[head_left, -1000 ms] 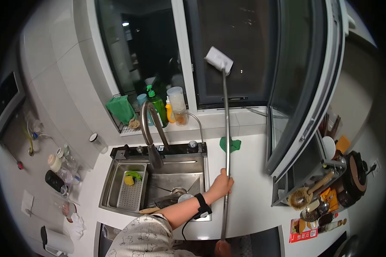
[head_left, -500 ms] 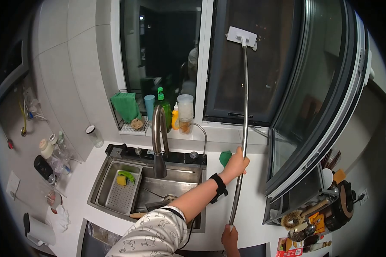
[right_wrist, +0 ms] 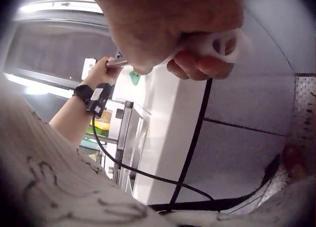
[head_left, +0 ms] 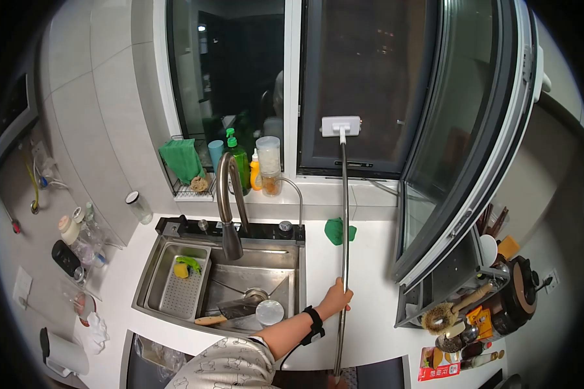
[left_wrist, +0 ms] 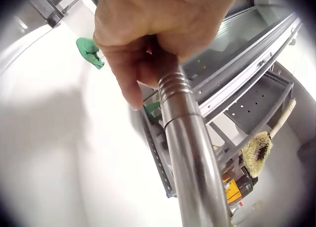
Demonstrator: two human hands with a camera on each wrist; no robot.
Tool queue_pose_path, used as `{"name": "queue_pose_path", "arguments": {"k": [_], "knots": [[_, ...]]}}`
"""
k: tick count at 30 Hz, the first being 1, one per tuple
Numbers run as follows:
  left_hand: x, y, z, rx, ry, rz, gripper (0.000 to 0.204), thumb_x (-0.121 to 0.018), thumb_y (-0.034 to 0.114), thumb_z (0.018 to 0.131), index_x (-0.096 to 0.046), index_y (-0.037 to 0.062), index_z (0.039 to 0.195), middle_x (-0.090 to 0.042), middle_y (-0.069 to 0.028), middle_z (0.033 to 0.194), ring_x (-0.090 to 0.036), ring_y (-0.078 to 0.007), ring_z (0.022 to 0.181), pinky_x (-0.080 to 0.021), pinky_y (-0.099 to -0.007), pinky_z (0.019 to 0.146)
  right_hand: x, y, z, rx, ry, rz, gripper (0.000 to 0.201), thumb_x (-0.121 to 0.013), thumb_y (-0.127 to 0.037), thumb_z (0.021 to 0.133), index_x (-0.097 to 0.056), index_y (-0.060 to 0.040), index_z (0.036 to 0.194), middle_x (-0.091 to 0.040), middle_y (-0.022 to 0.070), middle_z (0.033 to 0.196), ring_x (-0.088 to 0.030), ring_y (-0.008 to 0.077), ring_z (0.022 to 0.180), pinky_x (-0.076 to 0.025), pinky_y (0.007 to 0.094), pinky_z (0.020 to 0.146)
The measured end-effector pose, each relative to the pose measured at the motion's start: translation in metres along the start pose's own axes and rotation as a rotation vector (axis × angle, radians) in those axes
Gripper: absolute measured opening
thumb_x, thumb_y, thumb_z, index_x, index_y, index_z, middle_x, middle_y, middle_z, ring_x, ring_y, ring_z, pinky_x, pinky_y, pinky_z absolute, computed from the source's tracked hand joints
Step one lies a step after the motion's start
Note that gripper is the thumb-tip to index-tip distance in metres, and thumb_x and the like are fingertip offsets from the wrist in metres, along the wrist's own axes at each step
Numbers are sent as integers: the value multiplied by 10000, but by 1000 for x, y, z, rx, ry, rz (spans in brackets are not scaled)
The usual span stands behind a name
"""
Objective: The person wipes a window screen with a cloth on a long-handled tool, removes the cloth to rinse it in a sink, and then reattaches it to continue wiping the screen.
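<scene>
My left hand (head_left: 334,298) grips the shiny metal pole of a flat mop (head_left: 345,227) partway along its length. Its fingers curl round the pole just above a ringed joint in the left wrist view. At the far end, the white rectangular mop head (head_left: 331,124) lies level against the lower part of the dark window screen (head_left: 370,78). My right hand (right_wrist: 173,29) holds the white end of the handle, which has a hole in it, low down near my body. Only a sliver of that hand shows at the bottom of the head view.
An open window sash (head_left: 461,149) juts in at the right above a grey rack (head_left: 405,308). Left of the pole are a sink (head_left: 285,259), its tall faucet (head_left: 224,188) and bottles (head_left: 239,162) on the sill. A green cloth (head_left: 334,232) lies on the counter beside the pole.
The mop head went up the screen, then came down to its lower part, and its tilt levelled out. My left hand moved forward with the pole and back again. Both hands kept their hold.
</scene>
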State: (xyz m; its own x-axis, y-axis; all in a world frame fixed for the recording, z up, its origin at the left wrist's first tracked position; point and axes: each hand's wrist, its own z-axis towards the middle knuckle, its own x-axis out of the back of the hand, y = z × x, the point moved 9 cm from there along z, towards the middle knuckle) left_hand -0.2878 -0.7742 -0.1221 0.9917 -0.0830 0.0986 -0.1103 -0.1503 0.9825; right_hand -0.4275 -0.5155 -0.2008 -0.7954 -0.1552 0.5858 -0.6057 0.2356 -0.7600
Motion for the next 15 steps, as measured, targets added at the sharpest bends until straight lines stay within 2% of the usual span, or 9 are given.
{"name": "queue_pose_path", "arguments": {"k": [2,3,5,6,7,9,11,13,15], "knots": [[-8,3,-2,-29,-11,-18,247,-471,96,828,-316,-59,940,-519,-128,683,-578,-208,455,-489,-305,409,-9,19,-9,-118,-139,150,583,-435,-451,885,-472,80,1124,-543,318,1009,-498,471,941,-405,481,773],[-11,9,-4,-51,-17,-32,248,-471,100,828,-314,-58,937,-524,-130,672,-579,-211,452,-488,-306,407,-19,45,-4,-112,-137,148,583,-435,-451,885,-472,80,1124,-543,318,1009,-498,471,941,-405,481,773],[-11,38,-8,-108,-17,-32,232,-462,113,842,-319,-48,929,-523,-127,661,-578,-213,455,-480,-317,411,-28,97,17,3,98,-4,563,-432,-433,896,-481,88,1104,-541,323,987,-512,462,902,-403,487,738],[-10,61,-7,-160,-20,-29,219,-453,125,856,-324,-39,922,-521,-124,650,-578,-214,458,-473,-328,415,-23,81,23,4,96,-1,563,-432,-433,896,-481,88,1104,-541,323,987,-512,462,902,-403,487,738],[-4,85,-2,-229,8,-1,217,-454,125,853,-324,-38,912,-520,-124,631,-574,-217,449,-468,-334,411,-11,55,35,94,188,63,444,-435,-389,902,-473,46,979,-496,212,823,-477,340,732,-385,420,617],[8,136,14,-321,38,49,220,-459,120,846,-327,-43,910,-522,-130,610,-568,-219,434,-460,-341,404,28,-32,54,270,372,188,324,-440,-302,916,-457,-37,730,-405,-10,494,-406,97,393,-350,286,373],[21,176,36,-365,45,89,234,-465,109,837,-331,-58,931,-526,-136,603,-565,-218,427,-458,-341,401,39,-86,69,173,207,389,357,-432,-346,914,-450,-36,738,-411,-6,509,-421,97,421,-359,282,399],[26,181,50,-382,49,103,246,-468,103,833,-332,-67,946,-526,-137,600,-565,-218,427,-458,-341,402,24,-83,91,102,141,399,360,-438,-352,913,-482,-15,795,-455,33,550,-450,119,466,-383,300,445],[32,165,56,-329,92,140,271,-464,102,832,-331,-81,982,-531,-144,620,-564,-219,424,-458,-334,398,7,-71,104,33,75,411,376,-443,-358,913,-514,6,852,-499,72,591,-479,141,510,-408,319,490]]}}
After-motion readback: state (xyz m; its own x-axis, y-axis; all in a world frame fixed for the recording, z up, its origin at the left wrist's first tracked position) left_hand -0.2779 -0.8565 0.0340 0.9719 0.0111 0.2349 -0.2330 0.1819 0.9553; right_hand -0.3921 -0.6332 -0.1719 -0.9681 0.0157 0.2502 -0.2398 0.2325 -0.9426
